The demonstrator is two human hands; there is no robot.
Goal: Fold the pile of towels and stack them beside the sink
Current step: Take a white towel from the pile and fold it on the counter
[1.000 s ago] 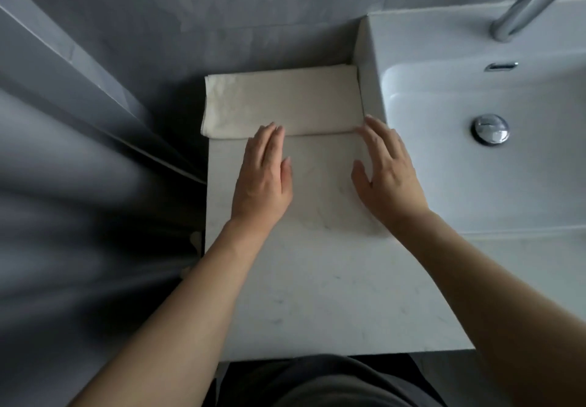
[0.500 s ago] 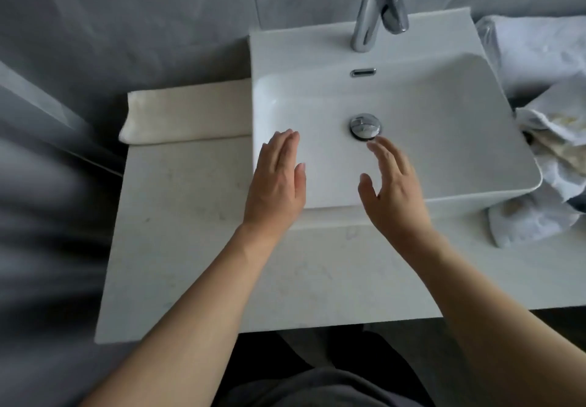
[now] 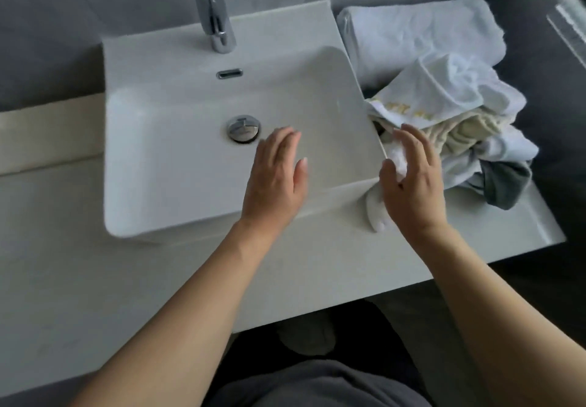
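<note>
Head view looks down on a white sink (image 3: 177, 165) set on a pale tabletop (image 3: 95, 280), with a chrome tap (image 3: 213, 4) at its back and a round drain plug (image 3: 243, 128) in the basin. Both bare hands are held out flat, palms down, fingers straight and holding nothing. The left hand (image 3: 275, 181) hovers over the right half of the basin, near the drain plug. The right hand (image 3: 412, 181) is above the sink's right rim, its fingertips over the edge of the pile of towels (image 3: 459, 127); whether it touches the cloth cannot be told. That pile lies crumpled on the tabletop just right of the sink, a mix of white, cream and grey cloth. Behind it sits a folded white towel (image 3: 421, 32) against the wall. On the far left of the tabletop, touching the sink's left side, lies a folded cream towel (image 3: 47, 134).
</note>
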